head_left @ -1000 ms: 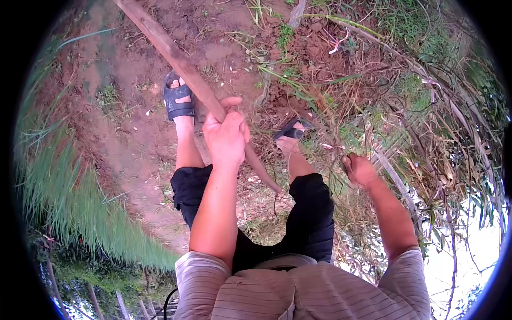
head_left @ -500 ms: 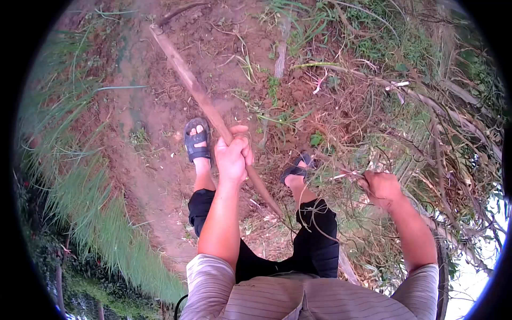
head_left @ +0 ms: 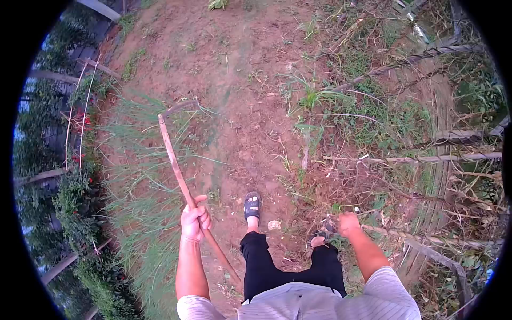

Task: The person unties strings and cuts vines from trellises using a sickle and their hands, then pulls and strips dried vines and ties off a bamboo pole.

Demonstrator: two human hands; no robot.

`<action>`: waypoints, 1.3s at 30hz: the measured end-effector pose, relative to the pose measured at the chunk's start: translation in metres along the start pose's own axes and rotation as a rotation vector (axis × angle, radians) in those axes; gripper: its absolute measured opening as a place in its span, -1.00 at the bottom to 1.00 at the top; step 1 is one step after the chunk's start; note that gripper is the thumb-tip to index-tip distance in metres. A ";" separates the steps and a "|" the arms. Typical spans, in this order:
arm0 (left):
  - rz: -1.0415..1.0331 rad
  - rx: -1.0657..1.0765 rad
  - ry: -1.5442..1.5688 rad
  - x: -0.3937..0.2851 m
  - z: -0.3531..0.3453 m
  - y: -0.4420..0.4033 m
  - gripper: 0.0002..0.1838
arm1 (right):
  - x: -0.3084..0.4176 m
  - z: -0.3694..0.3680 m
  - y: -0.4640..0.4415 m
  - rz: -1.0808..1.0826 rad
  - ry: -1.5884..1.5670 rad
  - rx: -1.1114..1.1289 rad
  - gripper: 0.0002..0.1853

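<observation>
My left hand (head_left: 195,220) is closed round the wooden handle of a sickle (head_left: 174,161). A curved dark blade (head_left: 181,106) sits at the handle's far end, over the long grass, and the handle's lower end points down toward my left leg. On the right, my right hand (head_left: 349,224) is closed beside the dry vines, above my right foot. Whatever it grips is too small to make out. Dry twisted stems (head_left: 416,234) run to the right from near that hand.
Long green grass (head_left: 144,213) grows on the left beside bare reddish soil (head_left: 250,133). Wooden poles wrapped in vines (head_left: 426,159) stretch across the right side. My sandalled left foot (head_left: 252,207) stands on the soil. Bushes with red flowers (head_left: 74,213) line the far left.
The view has swung to show more ground ahead and the bushes at left. My left hand with the sickle has moved left, away from my legs, and the blade now shows whole.
</observation>
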State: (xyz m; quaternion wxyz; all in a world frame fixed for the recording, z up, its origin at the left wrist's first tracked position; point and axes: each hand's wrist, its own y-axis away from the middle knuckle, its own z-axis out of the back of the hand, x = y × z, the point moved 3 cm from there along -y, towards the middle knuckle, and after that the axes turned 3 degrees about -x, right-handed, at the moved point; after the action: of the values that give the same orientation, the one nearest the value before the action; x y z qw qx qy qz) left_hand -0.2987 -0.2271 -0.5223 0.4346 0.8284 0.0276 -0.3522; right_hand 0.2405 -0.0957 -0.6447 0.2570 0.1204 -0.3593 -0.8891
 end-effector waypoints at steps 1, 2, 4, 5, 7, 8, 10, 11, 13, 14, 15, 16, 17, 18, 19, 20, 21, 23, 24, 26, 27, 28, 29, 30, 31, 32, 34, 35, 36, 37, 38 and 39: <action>-0.027 0.003 -0.034 -0.031 -0.004 0.014 -0.50 | 0.003 0.005 0.019 0.062 -0.077 -0.053 -0.78; -0.068 0.015 -0.072 -0.050 0.000 0.026 -0.40 | -0.001 0.009 0.040 -0.077 -0.413 -0.126 -0.76; 0.030 -0.023 -0.261 -0.047 0.031 0.050 -0.45 | -0.002 0.058 0.086 -0.292 -0.795 -0.243 -0.75; 0.094 -0.072 -0.424 -0.043 0.052 0.056 -0.50 | -0.010 0.061 0.099 -0.451 -0.968 -0.314 -0.74; 0.091 -0.226 -0.684 -0.018 0.087 0.064 -0.63 | -0.012 0.096 0.129 -0.575 -1.269 -0.402 -0.76; 0.092 -0.260 -0.728 -0.013 0.090 0.071 -0.72 | -0.011 0.106 0.153 -0.710 -1.555 -0.446 -0.78; 0.140 -0.306 -0.848 -0.002 0.081 0.078 -0.83 | -0.009 0.119 0.187 -0.667 -1.488 -0.501 -0.78; 0.179 -0.316 -0.925 0.000 0.071 0.077 -0.84 | -0.008 0.123 0.203 -0.616 -1.402 -0.537 -0.78; 0.192 -0.287 -0.995 0.000 0.055 0.063 -0.88 | 0.002 0.115 0.232 -0.620 -1.445 -0.591 -0.79; 0.144 -0.253 -1.112 0.001 0.047 0.049 -0.88 | 0.009 0.114 0.247 -0.683 -1.458 -0.571 -0.80; 0.101 -0.214 -1.230 0.003 0.039 0.040 -0.87 | 0.017 0.115 0.265 -0.755 -1.468 -0.546 -0.80; 0.087 -0.210 -1.347 -0.010 0.012 0.037 -0.80 | 0.021 0.100 0.278 -0.806 -1.489 -0.538 -0.80; 0.067 -0.202 -1.374 -0.032 -0.033 0.043 -0.78 | 0.026 0.084 0.290 -0.821 -1.568 -0.525 -0.78; -0.175 -0.099 -1.483 -0.033 -0.034 0.020 -0.77 | 0.028 0.065 0.300 -0.842 -1.524 -0.528 -0.77; -0.167 -0.091 -1.375 -0.046 -0.065 0.021 -0.78 | 0.032 0.096 0.319 -0.932 -1.523 -0.462 -0.73; -0.177 0.023 -1.213 -0.047 -0.076 0.009 -0.75 | 0.026 0.074 0.324 -0.920 -1.485 -0.527 -0.70; -0.289 0.133 -1.065 -0.040 -0.075 -0.007 -0.71 | 0.018 0.064 0.328 -0.992 -1.584 -0.578 -0.65; 0.089 0.181 -0.849 -0.039 -0.098 0.010 -0.73 | -0.001 0.067 0.337 -1.079 -1.694 -0.715 -0.59; 0.075 0.166 -0.891 -0.038 -0.104 0.010 -0.76 | -0.016 0.082 0.340 -1.104 -1.698 -0.813 -0.57; 0.039 0.123 -1.019 -0.036 -0.115 0.005 -0.82 | -0.048 0.072 0.335 -1.086 -1.623 -1.009 -0.43; 0.070 0.127 -1.074 -0.036 -0.124 0.002 -0.81 | -0.054 0.098 0.344 -1.172 -1.532 -1.008 -0.38; 0.099 0.133 -1.129 -0.039 -0.132 -0.004 -0.81 | -0.063 0.137 0.350 -1.259 -1.440 -1.003 -0.33; 0.138 0.135 -1.172 -0.043 -0.142 -0.010 -0.81 | -0.072 0.150 0.345 -1.291 -1.451 -1.039 -0.33; 0.173 0.137 -1.212 -0.048 -0.153 -0.019 -0.81 | -0.081 0.162 0.340 -1.334 -1.457 -1.164 -0.29; 0.215 0.167 -1.194 -0.055 -0.162 -0.034 -0.80 | -0.085 0.171 0.336 -1.376 -1.461 -1.291 -0.26; 0.252 0.199 -1.181 -0.065 -0.175 -0.052 -0.80 | -0.098 0.151 0.324 -1.443 -1.444 -1.388 -0.26; 0.260 0.277 -1.199 -0.091 -0.215 -0.085 -0.79 | -0.106 0.149 0.311 -1.477 -1.712 -1.586 -0.28; 0.215 0.312 -1.205 -0.110 -0.240 -0.098 -0.78 | -0.091 0.173 0.312 -1.408 -2.019 -1.630 -0.29; 0.201 0.364 -1.171 -0.134 -0.273 -0.099 -0.77 | -0.080 0.175 0.304 -1.338 -2.043 -1.661 -0.35; 0.152 0.423 -1.088 -0.156 -0.302 -0.102 -0.77 | -0.065 0.172 0.293 -1.312 -2.053 -1.628 -0.40; 0.115 0.495 -1.014 -0.174 -0.327 -0.104 -0.77 | -0.048 0.166 0.279 -1.283 -2.067 -1.626 -0.48; 0.098 0.491 -0.998 -0.191 -0.343 -0.104 -0.77 | -0.028 0.148 0.261 -1.272 -2.076 -1.633 -0.54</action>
State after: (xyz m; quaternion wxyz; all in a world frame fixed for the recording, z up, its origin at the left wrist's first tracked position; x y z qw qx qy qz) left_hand -0.2867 0.1407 -0.3506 0.2052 0.6382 -0.3028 -0.6774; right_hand 0.3015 -0.1541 -0.3552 -0.5431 -0.6007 0.3257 -0.4880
